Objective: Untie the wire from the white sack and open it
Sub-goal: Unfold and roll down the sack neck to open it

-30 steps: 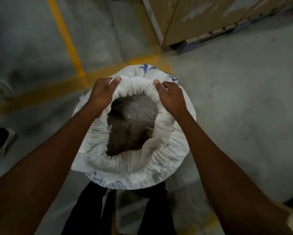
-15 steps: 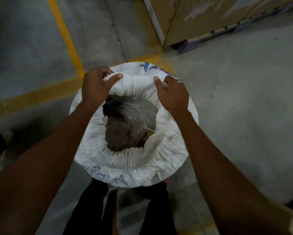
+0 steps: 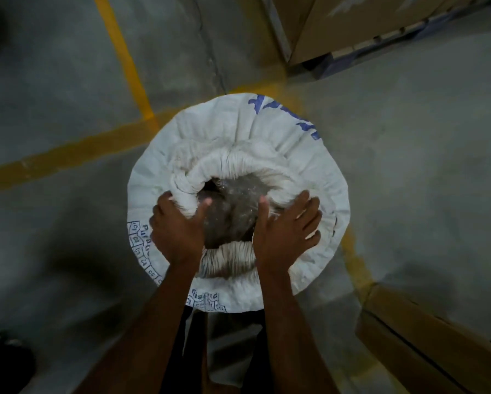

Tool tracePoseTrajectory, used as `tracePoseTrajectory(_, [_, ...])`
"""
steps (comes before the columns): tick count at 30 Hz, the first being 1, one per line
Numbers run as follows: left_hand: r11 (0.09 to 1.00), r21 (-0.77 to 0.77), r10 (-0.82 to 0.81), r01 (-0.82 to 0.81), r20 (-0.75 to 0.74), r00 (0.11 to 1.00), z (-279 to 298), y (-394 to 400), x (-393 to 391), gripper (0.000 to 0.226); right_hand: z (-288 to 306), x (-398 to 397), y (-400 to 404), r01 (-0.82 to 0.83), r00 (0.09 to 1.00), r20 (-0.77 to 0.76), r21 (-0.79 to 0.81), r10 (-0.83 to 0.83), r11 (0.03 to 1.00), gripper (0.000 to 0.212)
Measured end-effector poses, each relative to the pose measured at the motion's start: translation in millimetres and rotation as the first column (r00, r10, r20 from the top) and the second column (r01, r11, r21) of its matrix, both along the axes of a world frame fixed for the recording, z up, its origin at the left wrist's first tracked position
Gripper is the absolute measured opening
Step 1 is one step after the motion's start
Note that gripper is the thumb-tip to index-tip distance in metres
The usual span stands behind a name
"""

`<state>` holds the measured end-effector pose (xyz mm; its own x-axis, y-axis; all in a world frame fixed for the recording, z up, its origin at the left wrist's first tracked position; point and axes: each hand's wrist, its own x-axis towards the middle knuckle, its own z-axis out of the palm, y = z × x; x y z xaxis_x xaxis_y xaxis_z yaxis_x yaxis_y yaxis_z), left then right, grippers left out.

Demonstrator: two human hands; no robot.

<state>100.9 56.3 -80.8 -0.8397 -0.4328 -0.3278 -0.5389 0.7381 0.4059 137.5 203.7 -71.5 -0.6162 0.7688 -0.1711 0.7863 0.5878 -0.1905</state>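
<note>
- From my remote seat, the white woven sack with blue print (image 3: 238, 132) stands open on the grey concrete floor (image 3: 409, 166), its rim rolled down into a thick gathered collar.
- The left hand (image 3: 179, 231) clenches the rolled rim at the near left, thumb inside the mouth.
- The right hand (image 3: 284, 234) lies on the near right rim, fingers spread and loose, thumb at the inner edge.
- A clear plastic liner (image 3: 233, 206) shows dark contents inside.
- Yellow painted floor lines (image 3: 68, 155) cross to the left; brown cardboard boxes (image 3: 352, 27) sit far right.
</note>
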Motion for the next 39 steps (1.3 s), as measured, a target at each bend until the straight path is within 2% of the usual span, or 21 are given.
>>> tracePoseTrajectory(2, [0.999,0.034,-0.023,0.024,-0.020,1.000,-8,-1,-7,0.075,-13,-8,2,0.001,1.000,-0.008,-0.019,-0.001,1.000,0.083])
tracePoseTrajectory(6, [0.964,0.229,-0.083,0.134,-0.216,0.973,-1,-3,-19,0.050,-25,-24,11,-0.008,0.998,-0.069,0.006,0.009,1.000,0.055])
tracePoseTrajectory(8, [0.922,0.317,-0.135,0.222,-0.274,0.952,5,-9,-23,0.038,-21,-28,19,0.012,0.974,-0.224,-0.088,-0.031,0.996,0.051])
tracePoseTrajectory(10, [0.888,0.364,-0.162,0.282,-0.326,0.931,8,-18,-28,0.032,-6,-31,27,0.009,0.898,-0.425,-0.238,-0.112,0.971,0.042])
tracePoseTrajectory(12, [0.862,0.403,-0.162,0.307,-0.355,0.921,11,-26,-36,0.027,12,-34,34,0.027,0.822,-0.526,-0.347,-0.219,0.937,0.036])
tracePoseTrajectory(15, [0.837,0.474,-0.123,0.274,-0.324,0.938,16,-35,-46,0.008,28,-34,39,0.065,0.776,-0.510,-0.521,-0.372,0.851,0.042])
tracePoseTrajectory(17, [0.813,0.538,-0.076,0.221,-0.278,0.958,19,-42,-52,0.013,35,-36,45,0.075,0.779,-0.453,-0.619,-0.434,0.782,0.051])
tracePoseTrajectory(19, [0.806,0.568,-0.045,0.166,-0.220,0.974,20,-51,-58,0.018,45,-38,53,0.157,0.792,-0.310,-0.729,-0.526,0.666,0.063])
tracePoseTrajectory(21, [0.804,0.581,-0.020,0.127,-0.187,0.982,19,-61,-63,0.021,48,-38,68,0.278,0.778,-0.119,-0.816,-0.617,0.507,0.076])
tracePoseTrajectory(23, [0.799,0.591,0.005,0.111,-0.191,0.982,17,-69,-65,0.020,45,-36,84,0.263,0.738,-0.061,-0.891,-0.672,0.369,0.083])
tracePoseTrajectory(24, [0.803,0.585,0.002,0.116,-0.196,0.981,16,-71,-64,0.019,44,-35,88,0.252,0.729,-0.054,-0.906,-0.683,0.340,0.084])
tracePoseTrajectory(26, [0.816,0.560,-0.030,0.144,-0.208,0.978,16,-70,-59,0.016,43,-32,87,0.259,0.778,-0.054,-0.880,-0.626,0.398,0.081])
tracePoseTrajectory(28, [0.840,0.510,-0.068,0.187,-0.244,0.967,14,-65,-52,0.015,41,-28,78,0.232,0.831,-0.127,-0.806,-0.542,0.544,0.064])
tracePoseTrajectory(30, [0.880,0.409,-0.115,0.244,-0.315,0.942,17,-62,-45,0.014,39,-24,69,0.135,0.864,-0.271,-0.687,-0.424,0.714,0.052])
tracePoseTrajectory(32, [0.918,0.296,-0.160,0.265,-0.337,0.928,19,-63,-35,0.032,37,-16,65,-0.008,0.898,-0.399,-0.435,-0.185,0.901,0.044])
tracePoseTrajectory(34, [0.942,0.046,-0.293,0.332,-0.366,0.883,20,-65,-22,0.057,38,-6,61,-0.152,0.892,-0.443,-0.096,0.095,0.984,0.041])
tracePoseTrajectory(35, [0.917,-0.087,-0.390,0.390,-0.405,0.827,23,-63,-15,0.061,40,-3,59,-0.253,0.855,-0.462,0.023,0.235,0.967,0.044])
tracePoseTrajectory(36, [0.858,-0.179,-0.507,0.482,-0.452,0.734,25,-62,-9,0.060,42,-2,57,-0.397,0.779,-0.492,0.092,0.388,0.913,0.043])
tracePoseTrajectory(37, [0.765,-0.214,-0.624,0.608,-0.484,0.614,26,-60,-3,0.056,43,-2,55,-0.566,0.665,-0.519,0.118,0.537,0.816,0.040])
tracePoseTrajectory(38, [0.635,-0.193,-0.728,0.748,-0.473,0.496,23,-59,0,0.052,43,-4,51,-0.730,0.540,-0.522,0.099,0.660,0.676,0.039])
tracePoseTrajectory(39, [0.494,-0.122,-0.818,0.861,-0.402,0.412,19,-57,3,0.055,40,-7,48,-0.856,0.433,-0.491,0.038,0.756,0.515,0.041])
